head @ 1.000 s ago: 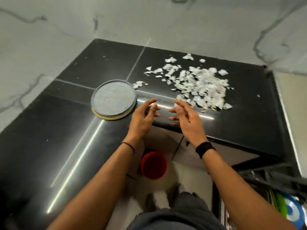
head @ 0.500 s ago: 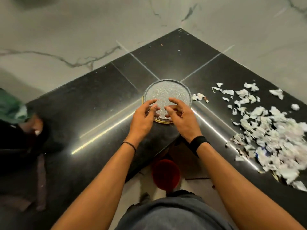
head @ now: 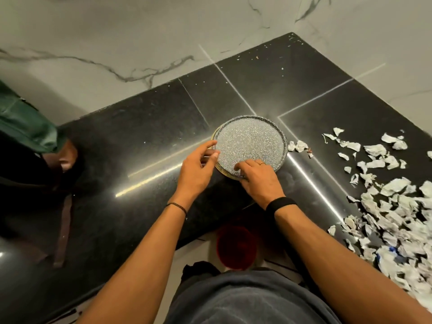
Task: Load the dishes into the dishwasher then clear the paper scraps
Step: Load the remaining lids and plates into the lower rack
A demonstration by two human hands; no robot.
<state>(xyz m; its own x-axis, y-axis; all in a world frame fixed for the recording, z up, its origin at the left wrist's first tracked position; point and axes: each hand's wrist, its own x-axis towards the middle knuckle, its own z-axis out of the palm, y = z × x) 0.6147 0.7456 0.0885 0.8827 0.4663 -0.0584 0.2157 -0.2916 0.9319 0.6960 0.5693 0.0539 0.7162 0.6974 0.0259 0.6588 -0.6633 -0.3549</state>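
Both hands at the speckled grey round plate (head: 250, 146), near the black stone counter's (head: 140, 136) front edge!
Right hand (head: 259, 181) pinches its near rim, left hand (head: 196, 169) loosely cups the side; the gold-rimmed plate (head: 222, 170) beneath may drag along and slip.

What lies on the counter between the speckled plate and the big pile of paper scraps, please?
In the head view, a few stray scraps lie beside the plate; then bare black counter runs to the pile.
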